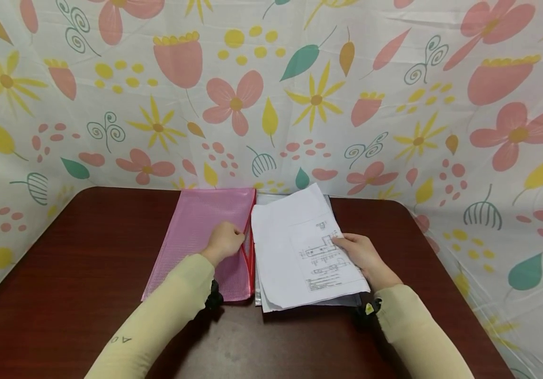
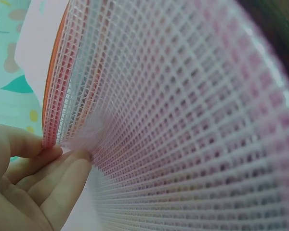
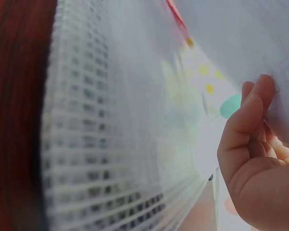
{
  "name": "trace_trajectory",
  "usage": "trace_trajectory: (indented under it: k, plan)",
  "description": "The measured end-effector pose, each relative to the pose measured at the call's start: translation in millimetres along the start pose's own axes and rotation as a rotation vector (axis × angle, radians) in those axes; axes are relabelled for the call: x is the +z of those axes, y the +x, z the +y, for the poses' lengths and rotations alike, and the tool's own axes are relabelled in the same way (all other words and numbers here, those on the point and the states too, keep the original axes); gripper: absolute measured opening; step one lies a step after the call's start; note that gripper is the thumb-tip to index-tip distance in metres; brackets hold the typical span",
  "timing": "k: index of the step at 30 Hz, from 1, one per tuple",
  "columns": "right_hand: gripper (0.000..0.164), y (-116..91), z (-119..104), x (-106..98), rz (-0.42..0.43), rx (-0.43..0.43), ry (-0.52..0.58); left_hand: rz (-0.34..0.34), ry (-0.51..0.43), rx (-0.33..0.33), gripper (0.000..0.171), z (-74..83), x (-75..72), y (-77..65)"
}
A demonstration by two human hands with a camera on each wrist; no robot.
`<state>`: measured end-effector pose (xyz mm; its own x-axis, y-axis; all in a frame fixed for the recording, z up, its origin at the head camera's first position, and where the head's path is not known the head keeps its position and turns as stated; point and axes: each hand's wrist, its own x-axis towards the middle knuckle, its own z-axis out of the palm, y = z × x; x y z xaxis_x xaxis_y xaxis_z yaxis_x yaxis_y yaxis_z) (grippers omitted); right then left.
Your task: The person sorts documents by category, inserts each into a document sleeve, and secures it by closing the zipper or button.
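Note:
A pink mesh zipper pouch (image 1: 195,210) with a red zipper edge lies on the table. My left hand (image 1: 225,241) pinches the pouch's zippered edge, and in the left wrist view the fingers (image 2: 31,159) hold that edge raised, with the mesh (image 2: 192,106) bowing beside it. White sheets of paper (image 1: 285,237), the top one printed with a line drawing, are in my right hand (image 1: 363,258), gripped at their right side. Under the paper lies a greyish mesh pouch (image 1: 342,301), mostly covered; its pale mesh (image 3: 86,120) fills the left of the right wrist view.
The dark reddish-brown table (image 1: 72,263) extends to both sides and toward the front. Behind it hangs a white cloth (image 1: 276,105) with flowers and leaves, meeting the table's back edge. Dark wrist bands with cameras (image 1: 214,296) sit at both sleeves.

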<state>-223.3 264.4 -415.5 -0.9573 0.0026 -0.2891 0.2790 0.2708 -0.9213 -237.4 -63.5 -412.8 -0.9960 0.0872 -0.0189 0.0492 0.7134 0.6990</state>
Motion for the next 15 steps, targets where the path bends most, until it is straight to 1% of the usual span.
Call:
trace_trajectory:
  k: [2,5,10,15]
  plan:
    - [0.052,0.5,-0.6,0.0,-0.009,-0.008,-0.011,0.002,0.017,0.017,0.048,1.1,0.4,-0.6]
    - [0.050,0.2,-2.8,0.1,0.000,-0.007,-0.026,-0.004,0.024,0.022,0.047,3.5,0.1,-1.5]
    - [0.047,-1.6,-7.4,0.3,-0.003,0.001,-0.037,-0.010,0.006,-0.003,0.048,7.3,-2.9,-1.0]
    - [0.047,-2.3,-11.6,3.7,-0.015,-0.009,-0.039,-0.002,0.021,0.003,0.048,9.4,-5.5,0.2]
